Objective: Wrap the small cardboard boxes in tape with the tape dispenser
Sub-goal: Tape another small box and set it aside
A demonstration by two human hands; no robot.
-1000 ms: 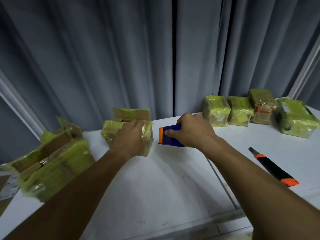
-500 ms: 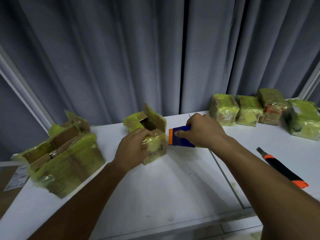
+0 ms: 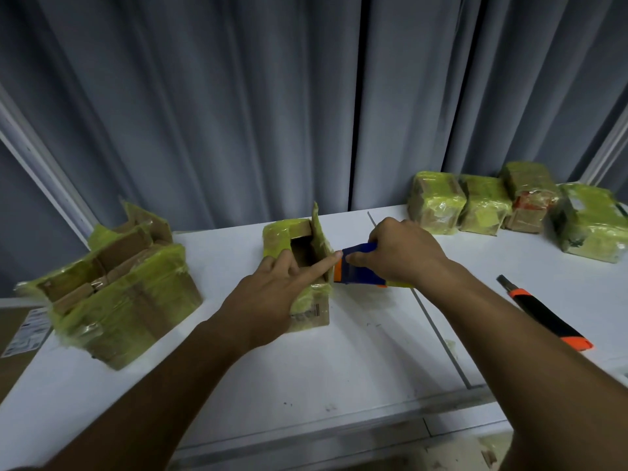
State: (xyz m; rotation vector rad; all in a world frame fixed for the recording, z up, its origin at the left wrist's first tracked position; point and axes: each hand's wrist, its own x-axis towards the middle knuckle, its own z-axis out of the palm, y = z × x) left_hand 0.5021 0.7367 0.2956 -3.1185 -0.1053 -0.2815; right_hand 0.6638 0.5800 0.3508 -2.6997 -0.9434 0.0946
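1. The small cardboard box (image 3: 307, 266) stands upright near the middle of the white bench (image 3: 339, 368), open top facing up, one flap raised on its right edge; yellow-green tape covers its sides.
2. The left hand (image 3: 272, 297) presses on the box's near side, forefinger stretched along the top rim toward the right.
3. Just right of the box, the right hand (image 3: 404, 256) grips the blue-and-orange tape dispenser (image 3: 353, 266), its long axis lying left-right, orange end touching the box.
4. Right of the box and well apart, a black-and-orange utility knife (image 3: 543, 314) lies on the bench.
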